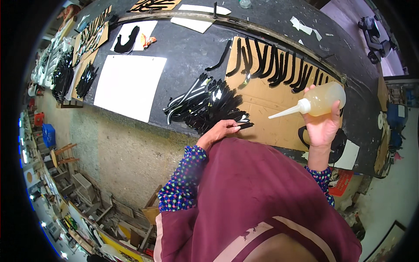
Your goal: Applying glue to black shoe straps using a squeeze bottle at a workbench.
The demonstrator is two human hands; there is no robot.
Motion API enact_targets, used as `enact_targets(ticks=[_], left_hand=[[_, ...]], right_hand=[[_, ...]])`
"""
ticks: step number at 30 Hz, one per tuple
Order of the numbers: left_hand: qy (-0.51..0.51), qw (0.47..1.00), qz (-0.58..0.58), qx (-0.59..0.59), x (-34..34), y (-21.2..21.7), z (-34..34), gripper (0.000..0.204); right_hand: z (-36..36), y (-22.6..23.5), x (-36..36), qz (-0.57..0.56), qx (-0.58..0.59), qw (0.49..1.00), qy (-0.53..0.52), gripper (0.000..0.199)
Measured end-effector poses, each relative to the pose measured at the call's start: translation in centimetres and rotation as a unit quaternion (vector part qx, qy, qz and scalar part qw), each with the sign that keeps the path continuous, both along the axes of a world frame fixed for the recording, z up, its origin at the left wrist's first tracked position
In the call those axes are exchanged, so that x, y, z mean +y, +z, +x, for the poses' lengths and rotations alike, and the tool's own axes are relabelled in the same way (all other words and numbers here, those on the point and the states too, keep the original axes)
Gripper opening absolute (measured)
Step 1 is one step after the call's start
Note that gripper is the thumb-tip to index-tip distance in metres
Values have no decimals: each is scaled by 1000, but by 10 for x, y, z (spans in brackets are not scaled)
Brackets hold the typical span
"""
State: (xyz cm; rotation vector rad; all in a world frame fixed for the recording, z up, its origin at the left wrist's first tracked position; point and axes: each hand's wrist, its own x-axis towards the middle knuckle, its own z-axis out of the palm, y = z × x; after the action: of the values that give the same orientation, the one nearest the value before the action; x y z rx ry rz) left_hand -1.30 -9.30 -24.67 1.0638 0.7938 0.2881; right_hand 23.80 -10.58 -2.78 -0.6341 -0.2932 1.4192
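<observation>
Dark and scuffed, the bench [187, 48] curved across a cluttered workshop, with a white sheet [131, 87] to the left and a cardboard [273, 94] to the right. Tilted over that cardboard, the bottle [325, 100] could have dripped if squeezed too hard, since its nozzle [286, 112] slanted downward. Pulling roughly at the tangled pile [207, 105] might have dragged pieces over the near edge, which lay close. The bottle was translucent, rounded and partly filled with amber liquid, its white collar narrowing to a long tip. Fingers of the right hand [322, 129] were curled around its body. The left hand [221, 129] had thumb and fingers nearly together at a black strip [247, 125] beside the pile; whether they gripped it, I could not tell. Bent black strips [279, 67] lined the cardboard's far side.
</observation>
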Motion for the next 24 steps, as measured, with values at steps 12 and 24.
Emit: enact_targets(ticks=[12, 24], left_hand=[[120, 992, 41, -17, 31, 190, -14, 14], [141, 988, 54, -12, 34, 229, -42, 15]], right_hand=[[-4, 33, 5, 86, -84, 993, -10, 70], [-45, 68, 19, 141, -298, 944, 22, 84]])
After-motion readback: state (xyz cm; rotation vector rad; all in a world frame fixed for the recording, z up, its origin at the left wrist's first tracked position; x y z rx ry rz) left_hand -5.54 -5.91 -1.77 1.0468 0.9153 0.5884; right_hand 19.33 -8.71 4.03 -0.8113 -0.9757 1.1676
